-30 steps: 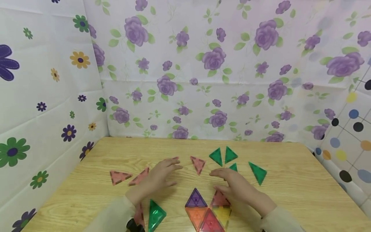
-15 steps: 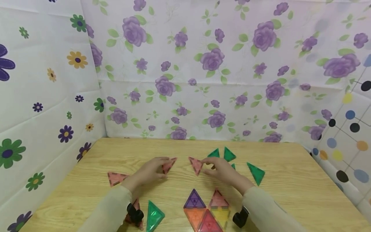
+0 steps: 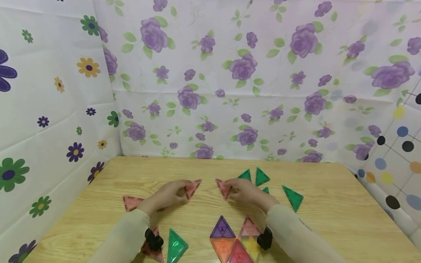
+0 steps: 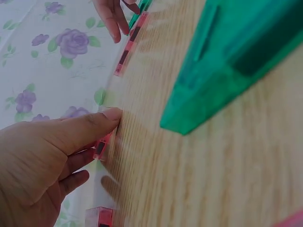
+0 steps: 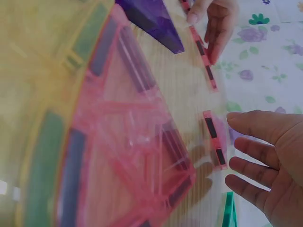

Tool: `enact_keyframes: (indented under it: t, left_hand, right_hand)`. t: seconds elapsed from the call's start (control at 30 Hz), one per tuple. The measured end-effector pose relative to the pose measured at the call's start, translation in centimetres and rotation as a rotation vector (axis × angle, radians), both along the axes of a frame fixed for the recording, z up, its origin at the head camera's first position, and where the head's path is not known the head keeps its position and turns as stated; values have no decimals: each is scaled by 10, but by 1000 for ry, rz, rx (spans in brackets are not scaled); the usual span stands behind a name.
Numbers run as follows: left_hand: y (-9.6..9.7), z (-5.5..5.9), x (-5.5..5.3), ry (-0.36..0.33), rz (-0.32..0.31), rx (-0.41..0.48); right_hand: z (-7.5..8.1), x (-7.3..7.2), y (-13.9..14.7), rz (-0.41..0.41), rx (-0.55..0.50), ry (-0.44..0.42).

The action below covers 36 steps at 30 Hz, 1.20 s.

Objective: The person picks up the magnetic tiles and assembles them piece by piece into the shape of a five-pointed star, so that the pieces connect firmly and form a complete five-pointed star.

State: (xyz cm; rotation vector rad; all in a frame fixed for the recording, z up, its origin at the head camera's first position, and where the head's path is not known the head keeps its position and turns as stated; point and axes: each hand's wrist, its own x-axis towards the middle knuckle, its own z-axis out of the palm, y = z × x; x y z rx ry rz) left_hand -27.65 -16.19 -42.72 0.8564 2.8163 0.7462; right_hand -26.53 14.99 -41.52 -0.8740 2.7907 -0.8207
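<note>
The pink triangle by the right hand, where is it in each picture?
Head: the pink triangle lies mid-table, at the right hand.
Left wrist: seen edge-on at the top, under the far hand.
Right wrist: edge-on, just left of the fingertips.
Shared landmark: the wooden table.

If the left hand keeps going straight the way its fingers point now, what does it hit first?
The left hand already touches a pink triangle tile. Straight beyond it, likely the other pink triangle tile at the right hand; depth is hard to judge.
</note>
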Motion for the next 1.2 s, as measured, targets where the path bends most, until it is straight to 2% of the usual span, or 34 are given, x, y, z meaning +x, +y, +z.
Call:
enact_keyframes:
  t: [0.1,0.23,0.33,0.5,0.77,0.87,1.03,1.2]
  left_hand:
    - [2,0,0,31,-11,-18]
    - [7,1,0,41,4,-12]
    - [11,1,3,25,22,16]
    - [18,0,9,24,17,25]
    - [37,3,20,59,-27,-13]
    - [45,1,23,104,-23,-33]
    - [55,-5,27,212,14,-67]
    - [59,-5,29,225,41,-68]
  right_hand:
    - [0,-2,-3,21,30,26]
    - [0,-3,-6,34,80,71]
    - [-1,-4,-8,49,116,111]
    - [-1,-3,-9,74,191,179]
    - [1,3,-13,52,280,191]
    - [1,3,-15,44,280,188]
    - [-1,4,-17,77,219,188]
    - [-2,7,-19,76,188,194]
